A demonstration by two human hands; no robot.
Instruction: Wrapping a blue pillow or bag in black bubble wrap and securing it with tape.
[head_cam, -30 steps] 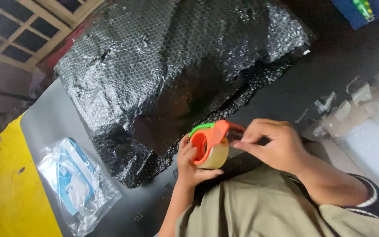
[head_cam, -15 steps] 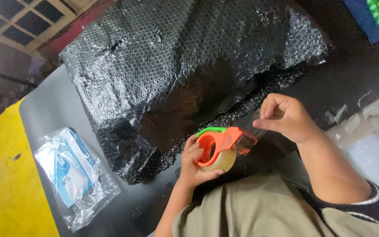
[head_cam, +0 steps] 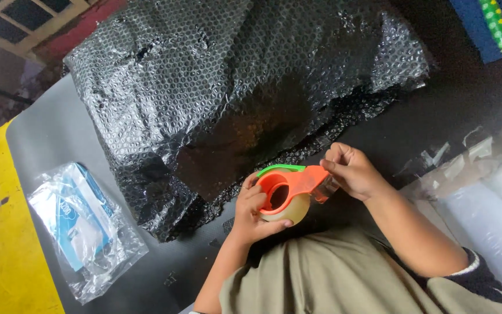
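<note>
On the grey table: a person's two bare hands work just above their own lap, at the near edge.
Left hand [head_cam: 254,212]: fingers curled round an orange tape dispenser [head_cam: 289,191], holding it upright by the roll.
Tape dispenser: orange frame with a green strip on top, a roll of clear tape [head_cam: 290,209] in it; it sits near the edge of the black wrap.
Right hand [head_cam: 352,171]: fingertips pinched together at the dispenser's front end, on the loose end of the tape.
Black bubble-wrap bundle [head_cam: 233,87]: large, shiny, crumpled, filling the middle of the table beyond both hands.
Clear plastic bag [head_cam: 82,229]: lies flat to the left, well apart from the hands, with blue and white contents.
Yellow surface [head_cam: 1,244]: far left edge.
Clear plastic rolls [head_cam: 495,197]: at the right.
Blue item with a green strip [head_cam: 495,26]: top right corner.
</note>
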